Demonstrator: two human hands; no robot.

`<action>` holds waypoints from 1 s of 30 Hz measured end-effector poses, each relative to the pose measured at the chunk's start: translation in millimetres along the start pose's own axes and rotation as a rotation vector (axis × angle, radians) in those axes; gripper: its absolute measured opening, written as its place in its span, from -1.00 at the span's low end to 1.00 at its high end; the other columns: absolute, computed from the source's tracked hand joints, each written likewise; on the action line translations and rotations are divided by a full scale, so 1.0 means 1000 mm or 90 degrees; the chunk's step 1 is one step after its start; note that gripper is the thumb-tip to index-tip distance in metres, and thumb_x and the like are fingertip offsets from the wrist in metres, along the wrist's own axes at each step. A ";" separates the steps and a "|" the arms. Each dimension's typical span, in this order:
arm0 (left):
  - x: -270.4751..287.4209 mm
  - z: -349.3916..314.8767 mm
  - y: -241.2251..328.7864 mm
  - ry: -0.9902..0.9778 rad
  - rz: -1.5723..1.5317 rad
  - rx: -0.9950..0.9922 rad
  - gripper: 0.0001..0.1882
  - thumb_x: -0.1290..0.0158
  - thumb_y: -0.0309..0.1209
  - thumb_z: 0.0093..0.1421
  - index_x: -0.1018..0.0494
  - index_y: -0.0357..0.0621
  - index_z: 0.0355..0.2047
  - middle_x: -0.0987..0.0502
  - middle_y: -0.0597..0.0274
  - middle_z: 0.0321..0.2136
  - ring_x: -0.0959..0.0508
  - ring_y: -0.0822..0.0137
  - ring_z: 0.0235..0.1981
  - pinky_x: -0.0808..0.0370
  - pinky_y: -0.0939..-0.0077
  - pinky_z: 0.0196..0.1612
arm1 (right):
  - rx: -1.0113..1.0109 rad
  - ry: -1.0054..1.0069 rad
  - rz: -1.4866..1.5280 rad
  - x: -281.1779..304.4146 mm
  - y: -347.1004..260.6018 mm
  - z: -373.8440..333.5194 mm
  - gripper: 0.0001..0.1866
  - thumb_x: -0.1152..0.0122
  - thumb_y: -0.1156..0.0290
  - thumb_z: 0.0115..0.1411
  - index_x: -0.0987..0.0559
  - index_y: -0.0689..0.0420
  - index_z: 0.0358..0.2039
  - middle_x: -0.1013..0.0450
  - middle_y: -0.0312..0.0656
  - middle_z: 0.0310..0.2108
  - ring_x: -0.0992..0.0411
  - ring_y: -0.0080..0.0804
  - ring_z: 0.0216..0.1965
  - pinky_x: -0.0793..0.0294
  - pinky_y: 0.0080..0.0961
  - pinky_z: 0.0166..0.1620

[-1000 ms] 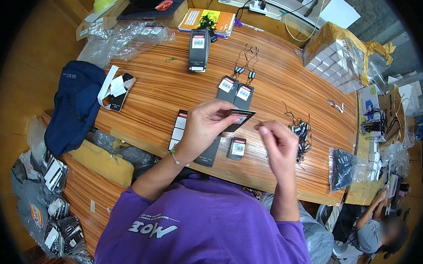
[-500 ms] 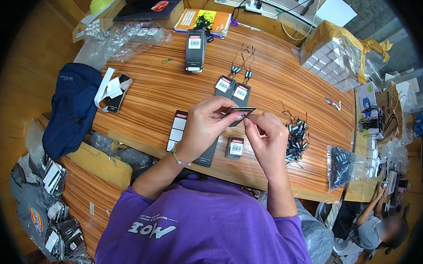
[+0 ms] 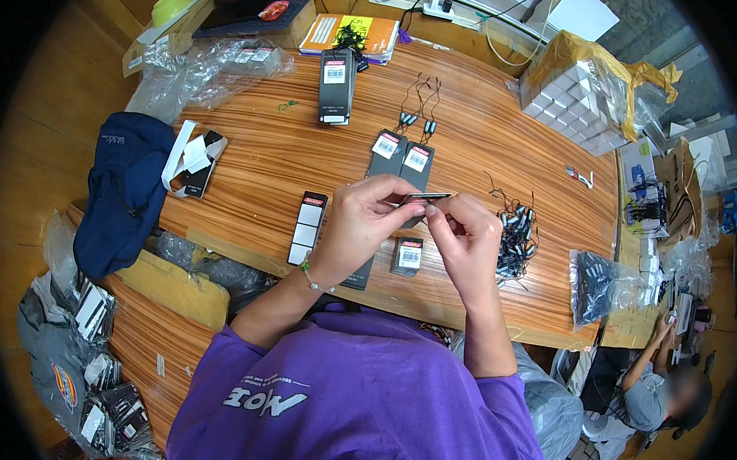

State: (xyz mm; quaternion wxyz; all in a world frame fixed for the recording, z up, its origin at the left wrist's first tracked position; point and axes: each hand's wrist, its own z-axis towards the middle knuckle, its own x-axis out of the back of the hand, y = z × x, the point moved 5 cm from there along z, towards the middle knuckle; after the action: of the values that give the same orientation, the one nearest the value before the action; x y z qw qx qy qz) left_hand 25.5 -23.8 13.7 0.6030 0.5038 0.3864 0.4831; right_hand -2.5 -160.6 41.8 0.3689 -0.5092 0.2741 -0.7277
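Held up above the table's front part is a dark hang tag [image 3: 430,196], seen nearly edge-on. My left hand [image 3: 351,221] pinches it between thumb and fingers. My right hand [image 3: 467,234] is closed at the tag's near edge, thumb against fingertips; whatever it grips is too small to make out. Just beyond lie two long dark tags [image 3: 418,160] with white labels and black strings [image 3: 430,127]. A small stack of labelled cards [image 3: 409,255] sits below my hands. Beside my left wrist lie a black strip with white panels [image 3: 307,227] and a dark tag [image 3: 356,277], partly covered.
Right of my right hand is a heap of black strings [image 3: 518,241], with a bagged bundle [image 3: 595,281] beyond. Farther back are a stack of tags [image 3: 335,89], snips [image 3: 580,177] and a box of small white blocks [image 3: 576,99]. A navy cloth bag [image 3: 128,187] lies left. Another person [image 3: 653,399] works at right.
The tag in my hands has tipped flatter, so less of its face shows. Both hands stay in nearly the same place, with the right still at the tag's edge.
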 end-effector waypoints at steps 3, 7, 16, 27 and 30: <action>-0.002 0.000 -0.001 -0.008 -0.033 -0.010 -0.89 -0.11 -0.61 0.00 -0.46 -0.33 -0.41 -0.52 0.22 -0.45 -0.55 0.47 -0.39 -0.56 0.67 -0.35 | -0.009 0.000 0.019 0.000 0.001 0.000 -0.91 -0.14 0.52 -0.06 -0.51 0.28 -0.60 -0.31 -0.14 -0.71 -0.27 -0.40 -0.67 -0.21 -0.50 -0.58; -0.004 -0.001 0.005 -0.018 0.061 -0.078 -0.86 -0.13 -0.57 -0.01 -0.47 -0.32 -0.40 -0.52 0.17 -0.45 -0.55 0.38 -0.42 -0.52 0.63 -0.39 | -0.062 -0.034 0.062 0.001 0.005 0.001 -0.88 -0.14 0.51 -0.02 -0.50 0.29 -0.61 -0.34 -0.21 -0.70 -0.27 -0.53 -0.67 -0.19 -0.56 -0.59; -0.007 -0.005 0.012 -0.046 0.190 -0.179 -0.83 -0.16 -0.53 -0.06 -0.48 -0.31 -0.41 -0.51 0.12 -0.47 -0.53 0.31 -0.48 -0.46 0.56 -0.44 | -0.268 -0.077 0.620 -0.024 0.052 -0.013 -0.87 -0.04 0.55 0.07 -0.52 0.30 -0.56 -0.39 -0.37 -0.63 -0.23 -0.69 -0.62 -0.17 -0.72 -0.55; -0.008 -0.003 0.006 -0.087 0.169 -0.084 -0.87 -0.14 -0.57 -0.03 -0.50 -0.34 -0.43 -0.53 0.14 -0.50 -0.54 0.42 -0.50 -0.48 0.64 -0.46 | -0.095 -0.043 0.162 -0.005 0.028 -0.007 -0.89 -0.14 0.49 0.04 -0.53 0.28 -0.52 -0.37 -0.27 -0.65 -0.26 -0.63 -0.62 -0.24 -0.61 -0.52; -0.007 -0.002 0.012 -0.083 0.204 -0.151 -0.86 -0.14 -0.57 -0.03 -0.51 -0.33 -0.41 -0.54 0.13 -0.49 -0.53 0.44 -0.50 -0.48 0.65 -0.45 | -0.243 -0.109 0.452 -0.013 0.047 -0.009 -0.88 -0.19 0.46 0.05 -0.58 0.25 -0.44 -0.37 -0.30 -0.62 -0.31 -0.59 -0.57 -0.29 -0.66 -0.42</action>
State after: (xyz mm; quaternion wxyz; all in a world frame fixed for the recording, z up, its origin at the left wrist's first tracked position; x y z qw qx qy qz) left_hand 19.7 -30.1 24.6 0.5972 0.5145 0.2021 0.5812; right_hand 3.7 -177.4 -4.8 0.5173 -0.5008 0.5310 -0.4468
